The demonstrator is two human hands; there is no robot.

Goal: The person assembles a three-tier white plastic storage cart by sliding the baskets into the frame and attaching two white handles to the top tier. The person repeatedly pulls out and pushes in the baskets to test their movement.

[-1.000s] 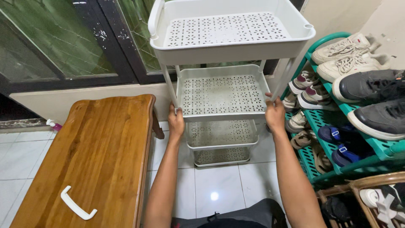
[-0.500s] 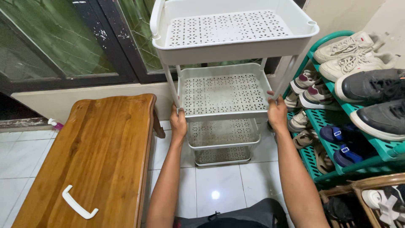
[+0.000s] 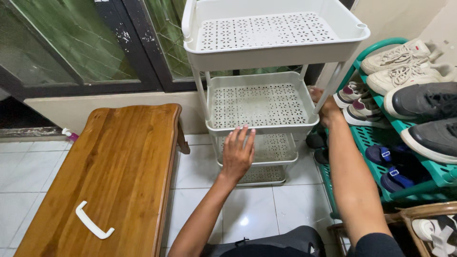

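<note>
At white tiered cart (image 3: 259,102): left hand (image 3: 236,154) flat open against tray rim; right hand (image 3: 323,107) grips corner post

I am in a home's entryway. A green shoe rack (image 3: 381,138) full of sneakers stands at three o'clock, a wooden bench (image 3: 109,176) at nine, on white floor tiles (image 3: 247,214) below glazed doors (image 3: 71,47).

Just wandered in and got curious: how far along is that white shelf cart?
The white cart stands upright with four perforated trays stacked on its poles. The left hand rests open against the second tray's front rim, while the right hand reaches to its far right corner. One white handle lies loose on the wooden bench, apparently not yet fitted.
</note>
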